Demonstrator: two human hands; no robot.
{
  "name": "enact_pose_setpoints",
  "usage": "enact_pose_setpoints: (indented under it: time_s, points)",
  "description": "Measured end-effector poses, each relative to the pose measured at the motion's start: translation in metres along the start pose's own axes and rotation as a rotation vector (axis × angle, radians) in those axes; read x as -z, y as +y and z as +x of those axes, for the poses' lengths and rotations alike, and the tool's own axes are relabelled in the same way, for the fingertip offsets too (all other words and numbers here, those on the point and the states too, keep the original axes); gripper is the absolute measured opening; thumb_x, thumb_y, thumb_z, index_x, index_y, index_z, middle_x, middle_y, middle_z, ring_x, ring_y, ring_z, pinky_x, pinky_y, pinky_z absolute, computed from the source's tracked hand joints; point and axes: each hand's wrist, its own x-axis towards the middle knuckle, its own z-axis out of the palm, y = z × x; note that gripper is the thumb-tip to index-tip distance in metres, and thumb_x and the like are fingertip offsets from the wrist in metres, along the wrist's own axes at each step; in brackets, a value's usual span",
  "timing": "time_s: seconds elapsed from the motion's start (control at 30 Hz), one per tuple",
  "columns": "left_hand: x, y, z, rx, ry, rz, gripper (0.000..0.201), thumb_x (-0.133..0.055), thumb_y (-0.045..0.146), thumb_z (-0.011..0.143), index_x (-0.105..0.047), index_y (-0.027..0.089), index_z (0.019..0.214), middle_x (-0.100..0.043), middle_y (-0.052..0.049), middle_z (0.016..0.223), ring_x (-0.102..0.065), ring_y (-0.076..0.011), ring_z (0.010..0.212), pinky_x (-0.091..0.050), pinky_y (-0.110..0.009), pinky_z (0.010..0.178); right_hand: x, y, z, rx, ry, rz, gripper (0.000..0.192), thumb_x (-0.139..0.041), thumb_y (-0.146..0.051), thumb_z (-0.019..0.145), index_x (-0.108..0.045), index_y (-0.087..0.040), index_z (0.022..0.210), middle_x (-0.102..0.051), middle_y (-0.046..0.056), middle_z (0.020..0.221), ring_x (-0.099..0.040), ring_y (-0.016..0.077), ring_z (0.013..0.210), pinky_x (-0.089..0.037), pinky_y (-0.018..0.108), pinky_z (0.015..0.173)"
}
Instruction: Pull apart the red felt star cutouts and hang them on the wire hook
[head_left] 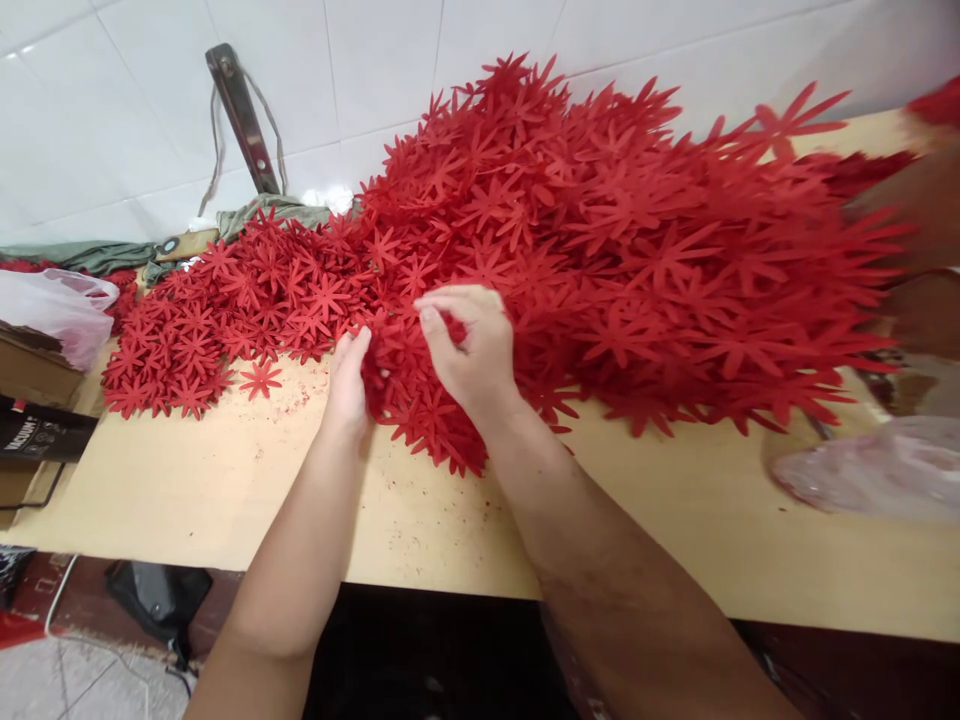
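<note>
Red felt-like cut-outs shaped like many-petalled flowers (600, 220) lie heaped on the pale wooden tabletop (225, 470), and you have both hands at the near edge of that heap. Your right hand (472, 350) sits on top of the heap's front lip, thumb and forefinger pressed together in a pinch on one or a few of the red flowers; how many you hold there cannot be told. Your left hand (349, 380) lies just left of it, fingers straight and close together, its fingertips touching the heap's edge from the side.

Relative to the heap, the clump between your hands (427, 420) is its nearest tongue, jutting toward you off the main mass. That clump lies directly under and between your fingers, so both hands are equally close; the right one is over it, the left beside it. The heap's long axis runs left to right across the tabletop, low and flat at its left end, piled high at its right. Each flower is flat and radial, with no long axis of its own and no single direction it points.

Left of the heap, one loose red flower (260, 379) rests alone on the bare wood. Right of the heap, another person's arm (926, 210) reaches in, blurred.
</note>
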Motion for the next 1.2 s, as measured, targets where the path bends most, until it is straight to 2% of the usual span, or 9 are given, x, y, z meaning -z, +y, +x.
enact_pose_setpoints:
  time_s: [0.07, 0.17, 0.23, 0.4, 0.57, 0.7, 0.87, 1.0, 1.2]
  points:
    - [0.003, 0.0, 0.003, -0.026, -0.022, 0.001, 0.019, -0.071, 0.026, 0.066, -0.061, 0.018, 0.08, -0.066, 0.003, 0.077, -0.061, -0.0091, 0.072, -0.047, -0.024, 0.076, -0.003, -0.008, -0.003, -0.028, -0.112, 0.116, 0.019, -0.054, -0.036, 0.085, -0.065, -0.021, 0.082, -0.066, 0.007, 0.088, -0.06, 0.0198, 0.089, -0.047, 0.04, 0.089]
    - [0.004, 0.002, 0.005, -0.027, -0.056, 0.068, 0.013, -0.066, 0.017, 0.065, -0.061, 0.016, 0.077, -0.067, 0.002, 0.075, -0.062, -0.0091, 0.072, -0.047, -0.025, 0.081, -0.011, -0.011, -0.008, -0.187, -0.257, 0.273, 0.021, -0.061, -0.038, 0.079, -0.063, -0.019, 0.088, -0.064, 0.008, 0.093, -0.061, 0.0185, 0.085, -0.051, 0.036, 0.078]
    - [0.003, 0.003, 0.005, -0.01, -0.053, 0.1, 0.01, -0.064, 0.016, 0.066, -0.062, 0.015, 0.075, -0.068, 0.001, 0.075, -0.063, -0.0096, 0.073, -0.047, -0.027, 0.084, -0.015, -0.009, -0.011, -0.271, -0.309, 0.363, 0.027, -0.063, -0.04, 0.077, -0.062, -0.018, 0.092, -0.063, 0.009, 0.097, -0.062, 0.0181, 0.086, -0.051, 0.034, 0.076]
    - [0.002, 0.003, 0.003, -0.035, -0.09, 0.141, 0.011, -0.068, 0.017, 0.067, -0.064, 0.016, 0.077, -0.069, 0.002, 0.075, -0.064, -0.0094, 0.073, -0.048, -0.026, 0.084, -0.019, -0.007, -0.009, -0.401, -0.311, 0.587, 0.041, -0.069, -0.053, 0.068, -0.06, -0.02, 0.09, -0.065, 0.006, 0.092, -0.061, 0.0173, 0.085, -0.05, 0.034, 0.079]
    - [-0.001, 0.002, 0.004, -0.113, -0.14, 0.204, 0.021, -0.076, 0.017, 0.063, -0.069, 0.017, 0.083, -0.071, 0.001, 0.081, -0.065, -0.0095, 0.079, -0.048, -0.024, 0.084, -0.016, -0.006, -0.002, -0.486, -0.277, 0.742, 0.034, -0.074, -0.048, 0.063, -0.059, -0.019, 0.069, -0.06, -0.001, 0.067, -0.053, 0.0107, 0.062, -0.047, 0.028, 0.062]
    - [-0.003, 0.005, 0.002, -0.086, -0.105, 0.239, 0.022, -0.078, 0.017, 0.061, -0.07, 0.017, 0.08, -0.069, 0.003, 0.072, -0.06, -0.0068, 0.067, -0.049, -0.021, 0.073, -0.012, 0.0, 0.002, -0.492, -0.218, 0.738, 0.031, -0.075, -0.043, 0.062, -0.057, -0.019, 0.06, -0.056, -0.003, 0.061, -0.046, 0.008, 0.055, -0.041, 0.026, 0.055]
    - [-0.004, 0.009, -0.001, -0.085, -0.09, 0.277, 0.019, -0.079, 0.02, 0.061, -0.07, 0.018, 0.078, -0.063, 0.005, 0.063, -0.055, -0.005, 0.059, -0.046, -0.019, 0.068, -0.006, 0.005, 0.005, -0.491, -0.197, 0.628, 0.039, -0.069, -0.051, 0.068, -0.047, -0.021, 0.056, -0.038, -0.006, 0.046, -0.034, 0.0068, 0.045, -0.028, 0.025, 0.045]
    - [-0.004, 0.011, -0.003, -0.11, -0.104, 0.265, 0.019, -0.08, 0.025, 0.062, -0.069, 0.018, 0.075, -0.062, 0.005, 0.063, -0.055, -0.0048, 0.061, -0.046, -0.019, 0.069, -0.003, 0.001, 0.005, -0.456, -0.205, 0.534, 0.045, -0.064, -0.055, 0.073, -0.039, -0.021, 0.055, -0.032, -0.007, 0.047, -0.029, 0.0065, 0.045, -0.024, 0.025, 0.045]
    - [-0.006, 0.015, -0.009, -0.071, -0.118, 0.246, 0.023, -0.081, 0.032, 0.06, -0.068, 0.018, 0.073, -0.061, 0.004, 0.062, -0.054, -0.0051, 0.061, -0.045, -0.019, 0.066, -0.004, -0.009, 0.002, -0.366, -0.163, 0.331, 0.051, -0.059, -0.054, 0.079, -0.03, -0.021, 0.052, -0.027, -0.006, 0.048, -0.025, 0.0068, 0.048, -0.022, 0.026, 0.048]
